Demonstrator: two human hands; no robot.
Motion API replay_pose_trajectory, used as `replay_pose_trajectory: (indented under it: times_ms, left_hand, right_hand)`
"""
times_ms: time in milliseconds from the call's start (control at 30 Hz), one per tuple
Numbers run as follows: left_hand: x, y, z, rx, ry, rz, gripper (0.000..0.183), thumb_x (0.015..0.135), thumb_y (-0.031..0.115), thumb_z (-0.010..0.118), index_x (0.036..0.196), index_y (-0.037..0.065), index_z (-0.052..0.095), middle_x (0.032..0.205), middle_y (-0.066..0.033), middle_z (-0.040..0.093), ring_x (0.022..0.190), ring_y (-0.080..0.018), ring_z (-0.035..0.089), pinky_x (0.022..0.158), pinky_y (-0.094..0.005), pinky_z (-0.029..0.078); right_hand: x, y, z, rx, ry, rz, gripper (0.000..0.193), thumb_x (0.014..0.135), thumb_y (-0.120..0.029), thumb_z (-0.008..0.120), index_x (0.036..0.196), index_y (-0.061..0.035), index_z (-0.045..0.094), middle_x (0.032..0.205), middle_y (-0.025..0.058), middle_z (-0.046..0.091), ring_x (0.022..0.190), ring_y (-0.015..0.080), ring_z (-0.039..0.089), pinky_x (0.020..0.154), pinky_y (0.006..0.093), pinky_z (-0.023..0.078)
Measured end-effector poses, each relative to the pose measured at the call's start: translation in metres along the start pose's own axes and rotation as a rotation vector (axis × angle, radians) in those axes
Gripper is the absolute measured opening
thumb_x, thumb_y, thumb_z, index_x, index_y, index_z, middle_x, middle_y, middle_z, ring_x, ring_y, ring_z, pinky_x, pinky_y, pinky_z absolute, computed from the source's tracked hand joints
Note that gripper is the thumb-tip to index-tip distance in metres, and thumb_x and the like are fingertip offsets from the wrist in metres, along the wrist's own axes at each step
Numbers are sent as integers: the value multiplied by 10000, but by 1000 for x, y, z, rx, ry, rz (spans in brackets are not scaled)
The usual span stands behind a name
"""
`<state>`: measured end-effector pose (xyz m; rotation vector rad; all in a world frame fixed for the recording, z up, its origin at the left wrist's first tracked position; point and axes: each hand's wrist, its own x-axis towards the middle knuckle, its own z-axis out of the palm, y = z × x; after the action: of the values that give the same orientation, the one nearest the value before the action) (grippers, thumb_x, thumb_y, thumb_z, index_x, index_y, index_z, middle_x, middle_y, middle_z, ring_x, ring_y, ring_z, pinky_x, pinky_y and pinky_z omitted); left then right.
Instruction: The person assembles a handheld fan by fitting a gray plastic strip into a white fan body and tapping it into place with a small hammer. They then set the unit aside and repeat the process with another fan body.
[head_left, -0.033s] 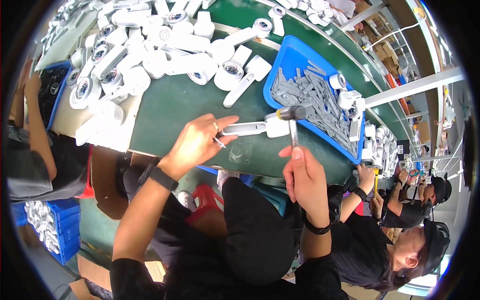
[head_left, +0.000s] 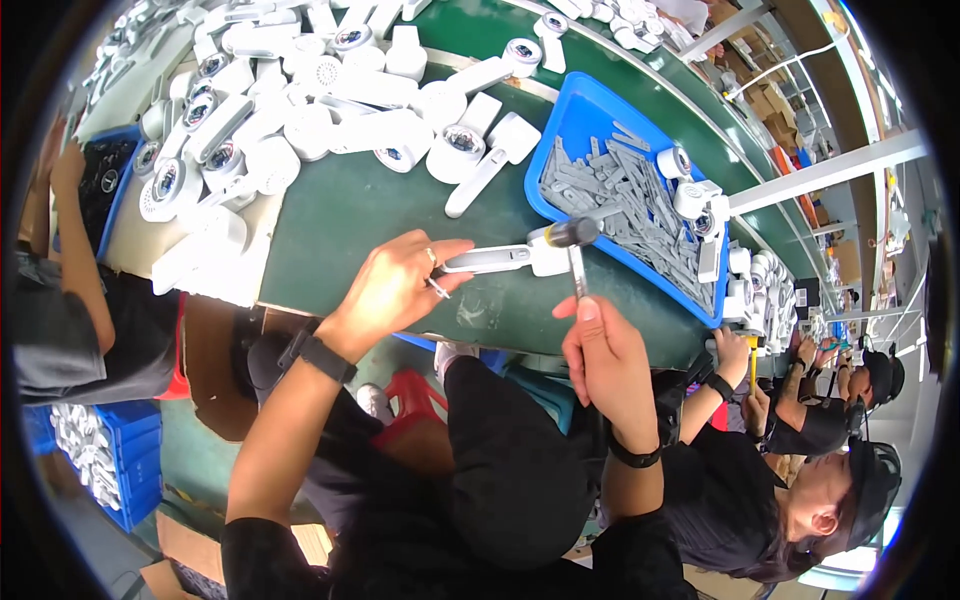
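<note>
**Hammer on a white handle at the green bench**

While my right hand stays nearest to me, I list it first: fingers curled shut round the thin shaft of a small hammer, thumb laid up along the shaft, a dark band at the wrist. Its dark head stands just above the wide end of the white handle part; whether it touches I cannot tell

- Left hand: half closed, fingertips pressing down the narrow grey-faced end of that white handle part, a ring on one finger, a black watch at the wrist. A thin pin-like piece shows under the fingers; too small to name
- White handle part: lying flat near the front edge of the green bench top, between my two hands, pointing toward the tray
- Blue tray: just beyond the hammer head, filled with loose grey strips, with a few white round-headed units at its right edge
- Heap of white shower-head bodies: farther back and to my left, spread over the bench, many with round faces showing
- Blue crate: low at my left, on the floor, holding more white parts
- Other people: an arm and dark sleeve at far left, several seated workers at lower right
</note>
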<state>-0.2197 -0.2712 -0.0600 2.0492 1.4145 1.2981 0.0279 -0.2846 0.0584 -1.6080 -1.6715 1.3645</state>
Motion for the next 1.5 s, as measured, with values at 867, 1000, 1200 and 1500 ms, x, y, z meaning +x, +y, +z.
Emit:
replay_pose_trajectory:
  times_ms: [867, 1000, 1200, 1500]
  left_hand:
    - [-27, 77, 32, -264, 52, -451, 706, 768, 227, 924, 1359, 53, 578, 891, -101, 792, 664, -153, 686, 665, -302, 557]
    - [-28, 89, 40, -328, 61, -493, 626, 809, 241, 896, 1327, 46, 602, 885, -104, 790, 690, -174, 715, 681, -307, 561]
    - [-33, 97, 58, -268, -79, -478, 588, 919, 259, 783, 1405, 42, 533, 872, -153, 775, 816, -356, 757, 733, -409, 590]
    - [-48, 100, 34, -822, -24, -645, 476, 1050, 181, 625, 1463, -14, 490, 1404, -154, 631, 886, -108, 609, 844, -316, 531]
  right_hand:
    - [-7, 91, 13, 151, 17, -161, 328, 1025, -210, 674, 836, -77, 441, 670, 43, 618, 422, 21, 413, 359, 229, 298]
    - [-9, 90, 8, 337, -52, -48, 334, 1014, -229, 691, 853, -81, 439, 700, 59, 635, 421, 53, 449, 366, 238, 317]
    - [-3, 86, 13, 357, 78, -12, 328, 1005, -204, 700, 888, -98, 413, 801, 114, 693, 357, 60, 401, 323, 242, 287]
    - [20, 73, -21, -387, 257, -341, 247, 909, -90, 734, 923, -11, 500, 1031, 187, 757, 758, 374, 705, 670, 410, 528]
